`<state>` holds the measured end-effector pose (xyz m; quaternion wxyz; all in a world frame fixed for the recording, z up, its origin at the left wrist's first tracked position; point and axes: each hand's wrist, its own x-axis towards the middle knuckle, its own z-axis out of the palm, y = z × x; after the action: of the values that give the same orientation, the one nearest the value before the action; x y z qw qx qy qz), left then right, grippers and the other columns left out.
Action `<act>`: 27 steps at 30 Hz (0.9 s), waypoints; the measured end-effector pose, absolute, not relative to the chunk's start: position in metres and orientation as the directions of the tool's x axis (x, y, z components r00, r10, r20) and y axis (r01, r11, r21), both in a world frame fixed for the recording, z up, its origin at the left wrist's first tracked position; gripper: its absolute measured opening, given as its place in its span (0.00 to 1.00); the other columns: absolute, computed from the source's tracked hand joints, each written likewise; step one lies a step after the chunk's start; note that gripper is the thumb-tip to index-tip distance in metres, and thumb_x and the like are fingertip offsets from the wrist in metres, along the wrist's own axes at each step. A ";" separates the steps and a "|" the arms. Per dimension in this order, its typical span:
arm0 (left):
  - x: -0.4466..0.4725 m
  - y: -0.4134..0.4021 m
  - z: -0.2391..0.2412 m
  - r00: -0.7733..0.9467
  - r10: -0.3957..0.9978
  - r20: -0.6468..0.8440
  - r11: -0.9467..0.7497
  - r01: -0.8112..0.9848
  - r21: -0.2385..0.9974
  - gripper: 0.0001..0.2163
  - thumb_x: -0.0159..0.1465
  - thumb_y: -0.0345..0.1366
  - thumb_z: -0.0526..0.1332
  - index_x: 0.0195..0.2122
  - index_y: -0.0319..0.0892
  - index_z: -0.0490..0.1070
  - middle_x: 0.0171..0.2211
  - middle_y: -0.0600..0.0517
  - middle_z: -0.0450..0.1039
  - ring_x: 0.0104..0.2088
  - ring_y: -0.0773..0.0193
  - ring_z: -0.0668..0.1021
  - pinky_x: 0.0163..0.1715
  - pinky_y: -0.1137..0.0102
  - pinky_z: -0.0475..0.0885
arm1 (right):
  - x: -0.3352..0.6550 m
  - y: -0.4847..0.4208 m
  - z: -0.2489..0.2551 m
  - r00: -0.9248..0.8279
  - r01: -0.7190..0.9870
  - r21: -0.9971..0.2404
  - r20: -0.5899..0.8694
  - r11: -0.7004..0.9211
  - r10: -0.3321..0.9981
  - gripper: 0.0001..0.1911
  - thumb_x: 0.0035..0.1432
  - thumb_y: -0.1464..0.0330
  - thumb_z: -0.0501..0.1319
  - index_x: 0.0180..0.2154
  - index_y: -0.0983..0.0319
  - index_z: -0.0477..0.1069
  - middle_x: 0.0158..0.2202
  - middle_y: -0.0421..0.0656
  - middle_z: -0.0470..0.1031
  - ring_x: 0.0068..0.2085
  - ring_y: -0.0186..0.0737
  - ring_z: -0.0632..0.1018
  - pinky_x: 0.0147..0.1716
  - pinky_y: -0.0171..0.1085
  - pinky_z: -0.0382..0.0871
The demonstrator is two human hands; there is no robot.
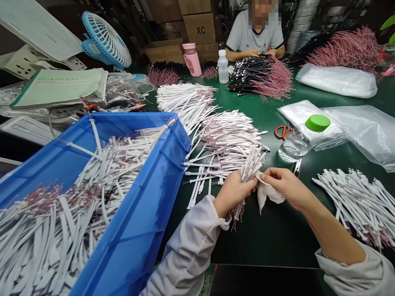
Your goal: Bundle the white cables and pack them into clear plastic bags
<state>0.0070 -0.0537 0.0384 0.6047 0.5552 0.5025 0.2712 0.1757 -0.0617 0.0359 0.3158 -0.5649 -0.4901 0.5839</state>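
Note:
My left hand (233, 192) is closed around a bundle of short white cables (250, 164), their plug ends pointing up and their pink wire tails hanging below my fist. My right hand (285, 185) pinches a small white cloth (268, 194) against the plug ends of that bundle. Both hands meet over the dark green table (271, 234) near its front edge. Just behind them lies a big heap of the same white cables (226, 137).
A blue bin (154, 197) full of white cables fills the left. More white cables (358, 201) lie at the right. A green-capped clear bottle (300, 137), orange scissors (283, 131) and plastic bags (361, 127) sit behind. Across the table a person (256, 35) handles black cables (249, 74).

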 end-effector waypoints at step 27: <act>0.006 -0.053 0.041 0.341 0.905 -0.256 0.196 0.201 0.960 0.10 0.59 0.39 0.58 0.24 0.41 0.65 0.19 0.57 0.65 0.19 0.71 0.66 0.21 0.75 0.60 | 0.175 -0.062 0.037 -0.195 0.085 -0.952 -0.306 -0.294 0.932 0.21 0.47 0.52 0.66 0.28 0.63 0.67 0.25 0.39 0.67 0.26 0.32 0.65 0.25 0.33 0.58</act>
<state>0.0060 -0.0533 0.0413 0.5961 0.5612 0.4926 0.2949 0.1749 -0.0619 0.0367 0.3496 -0.5296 -0.4802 0.6056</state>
